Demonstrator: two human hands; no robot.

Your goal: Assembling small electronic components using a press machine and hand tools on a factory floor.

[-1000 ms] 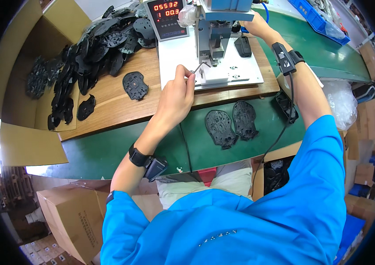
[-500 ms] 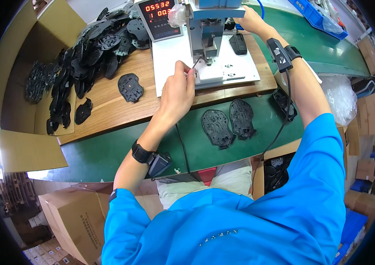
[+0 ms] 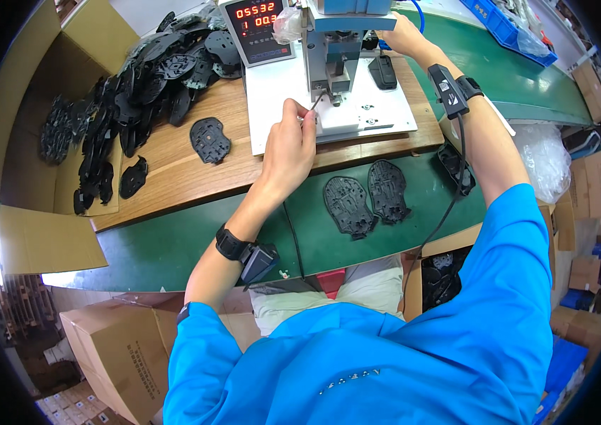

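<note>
Two fingers of the left hand [image 3: 290, 145], thumb and forefinger, pinch closed on a slim hex key [image 3: 319, 101], whose far end sits by the lower tooling of the bench press [image 3: 316, 60]. The right hand [image 3: 405, 34] is at the press's right side, its fingers partly hidden, so their grip cannot be told. Beneath the press lies a white base plate [image 3: 261, 92] on a wooden board [image 3: 173, 166]. Nearer the person, two black moulded shells [image 3: 348, 205] lie on the green desk [image 3: 151, 255].

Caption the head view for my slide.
Left hand holds a thin dark metal rod at a blue-grey metal press, right hand beside it.
</note>
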